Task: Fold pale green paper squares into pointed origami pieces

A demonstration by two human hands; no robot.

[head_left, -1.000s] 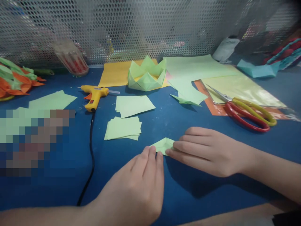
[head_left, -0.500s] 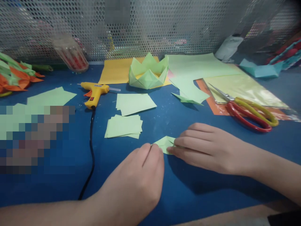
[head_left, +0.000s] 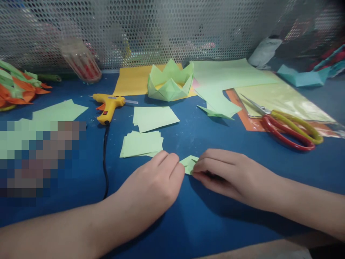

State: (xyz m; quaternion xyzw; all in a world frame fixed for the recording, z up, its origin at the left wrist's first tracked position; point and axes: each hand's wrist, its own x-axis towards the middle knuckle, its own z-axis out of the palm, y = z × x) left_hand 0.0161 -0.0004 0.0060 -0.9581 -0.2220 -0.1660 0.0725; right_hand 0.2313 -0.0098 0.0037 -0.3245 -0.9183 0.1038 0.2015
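A small folded piece of light green paper [head_left: 189,164] lies low over the blue table between my two hands. My left hand [head_left: 159,181] pinches its left end, fingers curled and their tips mostly hidden. From the other side, my right hand [head_left: 226,172] grips the right end between thumb and fingers. Just beyond my left hand sits a stack of green paper rectangles [head_left: 141,144], with a second stack of green rectangles [head_left: 155,118] behind it. Farther back stands a green folded paper bowl with pointed petals [head_left: 171,84].
A yellow glue gun [head_left: 107,106] lies left of the stacks, its black cord [head_left: 106,165] running toward me. Red-and-yellow-handled scissors [head_left: 287,126] rest at right by a plastic-wrapped paper pack [head_left: 283,99]. A jar [head_left: 82,61] leans near the perforated metal screen [head_left: 172,32]. Part of the left side is pixelated.
My left hand has shifted a little up and left, its forearm now covering more of the cord. My right hand has moved slightly down and left, its fingers more bent. Both still hold the paper.
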